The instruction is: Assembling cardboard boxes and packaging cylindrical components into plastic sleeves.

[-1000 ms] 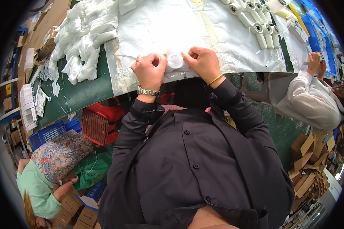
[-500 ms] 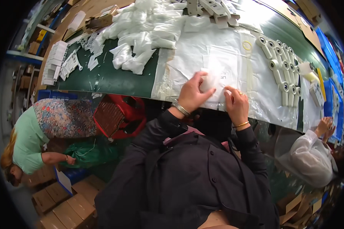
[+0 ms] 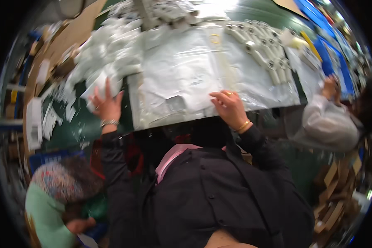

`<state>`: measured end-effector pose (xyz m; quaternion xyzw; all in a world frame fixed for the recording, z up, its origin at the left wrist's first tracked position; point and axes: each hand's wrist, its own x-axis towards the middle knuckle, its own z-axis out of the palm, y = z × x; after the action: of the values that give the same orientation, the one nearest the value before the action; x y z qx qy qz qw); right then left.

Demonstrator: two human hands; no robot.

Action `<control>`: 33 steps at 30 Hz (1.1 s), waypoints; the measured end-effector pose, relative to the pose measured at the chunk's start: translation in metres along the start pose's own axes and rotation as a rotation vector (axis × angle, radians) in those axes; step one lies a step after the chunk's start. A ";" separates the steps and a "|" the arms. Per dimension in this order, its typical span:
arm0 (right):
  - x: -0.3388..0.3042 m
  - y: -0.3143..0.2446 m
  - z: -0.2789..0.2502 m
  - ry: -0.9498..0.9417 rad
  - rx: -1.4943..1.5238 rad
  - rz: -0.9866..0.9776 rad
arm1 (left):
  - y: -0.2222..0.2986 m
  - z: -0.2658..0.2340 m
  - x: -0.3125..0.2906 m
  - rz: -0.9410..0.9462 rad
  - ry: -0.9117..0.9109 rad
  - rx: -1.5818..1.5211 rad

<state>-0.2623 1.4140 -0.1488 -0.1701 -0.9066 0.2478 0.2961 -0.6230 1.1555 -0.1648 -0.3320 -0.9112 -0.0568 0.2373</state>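
Bag (image 3: pixel 193 78) by the right hand (image 3: pixel 230 108) points lengthwise away from the person.

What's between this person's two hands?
In the head view: a strip of green tabletop beside the left hand, then white plastic sheeting with a grey patch, and a flat white bag near the right hand.

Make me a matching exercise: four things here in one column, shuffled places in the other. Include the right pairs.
1. Left hand
2. Right hand
3. Pale handled devices
4. Blue crate

A. Grouped toward the white sheet's right end
B. Near the co-worker's hands
C. At the heap of white bags
D. By the sheet's near edge

Pairs: 1-C, 2-D, 3-A, 4-B
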 end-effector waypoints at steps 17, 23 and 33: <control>0.058 0.167 -0.115 0.226 -0.326 0.369 | -0.043 0.027 0.051 -0.107 -0.019 -0.220; 0.104 0.180 -0.095 0.042 -0.686 0.480 | -0.023 -0.011 0.008 -0.234 0.064 -0.071; 0.041 0.087 -0.053 -0.003 -0.018 0.515 | 0.102 -0.060 -0.040 0.177 0.140 -0.545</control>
<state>-0.2467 1.5226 -0.1409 -0.3975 -0.8360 0.3073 0.2206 -0.5079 1.1951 -0.1362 -0.4571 -0.8111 -0.3014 0.2056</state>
